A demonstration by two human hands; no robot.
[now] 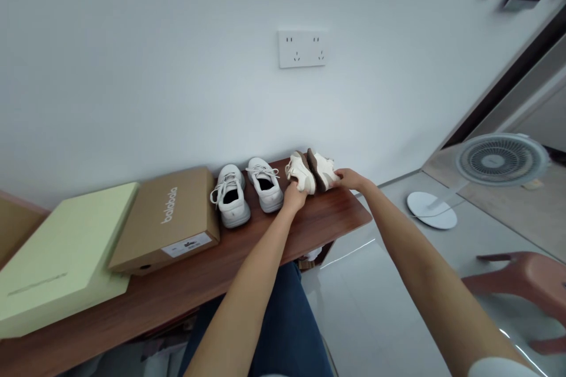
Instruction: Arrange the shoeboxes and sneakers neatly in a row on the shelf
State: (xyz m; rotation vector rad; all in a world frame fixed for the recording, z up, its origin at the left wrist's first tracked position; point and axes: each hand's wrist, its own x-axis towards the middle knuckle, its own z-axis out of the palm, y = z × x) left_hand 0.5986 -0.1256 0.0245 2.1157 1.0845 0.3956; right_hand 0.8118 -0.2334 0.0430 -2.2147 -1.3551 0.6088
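My left hand [295,197] is closed on the heel of a small cream sneaker [302,172] with a brown sole. Its mate, another cream sneaker [325,168], is tilted on its side in the grip of my right hand [347,178], its brown sole turned toward the first shoe. Both are at the right end of a reddish-brown wooden bench top [340,212]. Just left of them stand two larger white sneakers, a left one [235,212] and a right one [269,197], with their toes toward the wall.
A brown shoe box [168,212] and a pale green box [75,247] lie on the bench's left part. Behind is a white wall with a socket panel [302,49]. On the floor to the right are a white fan [502,159] and a pink stool [530,283].
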